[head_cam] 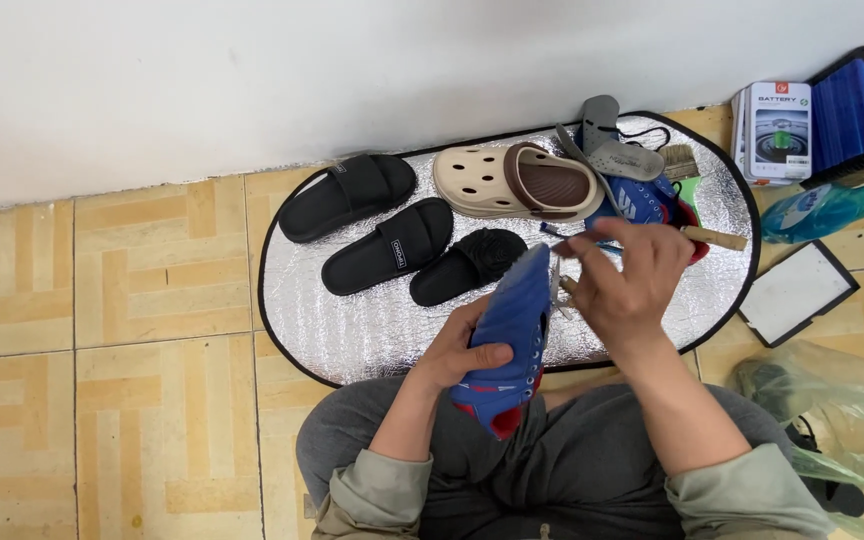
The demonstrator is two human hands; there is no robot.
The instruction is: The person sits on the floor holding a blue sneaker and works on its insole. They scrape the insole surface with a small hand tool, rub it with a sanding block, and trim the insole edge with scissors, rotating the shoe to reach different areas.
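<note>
Head view, looking down at my lap and the floor. My left hand (462, 350) grips a blue lace-up sports shoe with a red heel trim (507, 345) from its left side, fingers wrapped under, thumb pressed on the upper; the shoe is held above my grey-trousered knees, toe pointing away from me. My right hand (624, 282) is just beside the shoe's toe end, fingertips (564, 248) pressed together on what looks like a thin white lace (555, 285); I cannot tell exactly how much of it is pinched.

Beyond the hands lies an oval silver foil mat with black edging (352, 320) on the tan patterned floor tiles. On the mat: a pair of black rubber slides (372, 215), a smaller black slipper (467, 265), a beige perforated clog with brown lining (517, 183), the second blue shoe (642, 203), grey insoles (612, 140) resting on it, and a wooden-handled brush (697, 190) near the far right edge. Right of the mat: a teal plastic bottle (827, 208) lying down, and a green plastic bag (832, 400) near my right knee.
</note>
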